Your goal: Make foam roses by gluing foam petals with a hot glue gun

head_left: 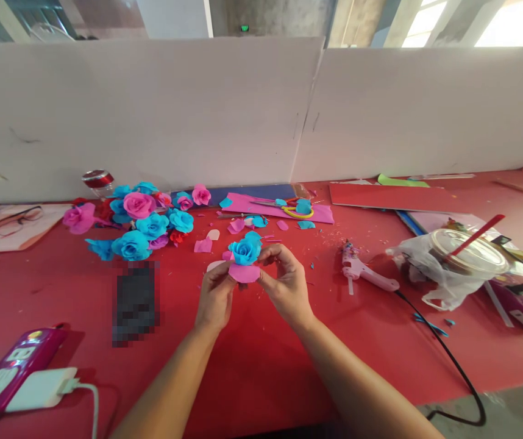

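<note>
Both my hands hold one small paper rose (245, 251) above the red table (252, 360). The rose has blue curled petals on top and a pink petal (244, 273) wrapped under it. My left hand (214, 299) pinches the pink petal from the left with closed fingers. My right hand (286, 283) grips the rose from the right, thumb and fingers curled round it. Loose pink petal pieces (203, 245) lie just behind the rose.
A heap of finished blue and pink roses (138, 222) lies back left. Scissors (295, 210) rest on pink paper behind. A glue gun (362, 271) with black cord lies right, beside a bagged cup (462, 259). A power strip (12, 366) sits front left.
</note>
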Tool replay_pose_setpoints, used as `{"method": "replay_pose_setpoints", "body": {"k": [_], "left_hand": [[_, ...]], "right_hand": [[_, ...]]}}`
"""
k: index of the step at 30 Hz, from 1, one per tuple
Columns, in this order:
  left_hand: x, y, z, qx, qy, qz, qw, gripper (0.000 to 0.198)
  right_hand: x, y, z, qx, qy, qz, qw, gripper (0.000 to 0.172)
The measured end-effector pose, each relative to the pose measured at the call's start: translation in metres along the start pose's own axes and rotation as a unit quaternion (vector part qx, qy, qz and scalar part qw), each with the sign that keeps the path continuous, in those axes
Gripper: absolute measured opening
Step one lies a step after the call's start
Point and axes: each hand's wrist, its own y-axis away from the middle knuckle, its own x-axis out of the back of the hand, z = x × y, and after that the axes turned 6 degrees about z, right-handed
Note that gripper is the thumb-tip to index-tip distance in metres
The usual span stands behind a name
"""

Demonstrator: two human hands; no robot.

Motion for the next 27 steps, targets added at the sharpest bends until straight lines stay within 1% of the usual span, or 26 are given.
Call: {"method": "replay_pose_setpoints", "body": {"k": [3,5,7,11,13,15,18,20,24,25,27], "left_hand": [[-0.003,0.001,0.001,0.014,0.012,0.002,1.000,0.007],[-0.004,0.001,0.002,0.025,0.017,0.007,1.000,0.009],[-0.005,0.000,0.003,0.038,0.024,0.007,0.999,0.011],[-0.004,-0.001,0.004,0.054,0.041,0.020,0.997,0.014],[-0.002,-0.002,0.003,0.060,0.053,0.037,0.996,0.015],[0.000,-0.002,0.003,0.075,0.060,0.046,0.994,0.015],[0.001,-0.001,0.003,0.121,0.057,0.016,0.991,0.014],[0.001,-0.001,0.005,0.154,0.060,-0.006,0.986,0.018],[-0.001,-0.001,0.010,0.196,0.060,-0.012,0.979,0.020],[-0.001,-0.002,0.011,0.200,0.053,-0.014,0.978,0.019],[0.000,-0.004,0.011,0.195,0.036,-0.019,0.980,0.019]], "right_hand": [[0.001,-0.002,0.000,0.015,0.009,0.017,1.000,0.019],[0.004,-0.005,0.001,0.021,0.018,0.014,1.000,0.021],[0.007,-0.009,0.003,0.018,0.019,-0.011,1.000,0.023],[0.013,-0.016,0.005,-0.011,-0.007,-0.097,0.995,0.026],[0.014,-0.018,0.006,-0.030,-0.021,-0.118,0.992,0.028],[0.014,-0.018,0.006,-0.042,-0.028,-0.124,0.991,0.028],[0.015,-0.018,0.005,-0.040,-0.030,-0.139,0.989,0.026],[0.016,-0.018,0.004,-0.034,-0.035,-0.152,0.987,0.023],[0.016,-0.017,0.002,-0.038,-0.052,-0.210,0.975,0.017],[0.016,-0.016,0.002,-0.042,-0.056,-0.216,0.974,0.016],[0.013,-0.013,0.002,-0.057,-0.058,-0.197,0.977,0.016]]}}
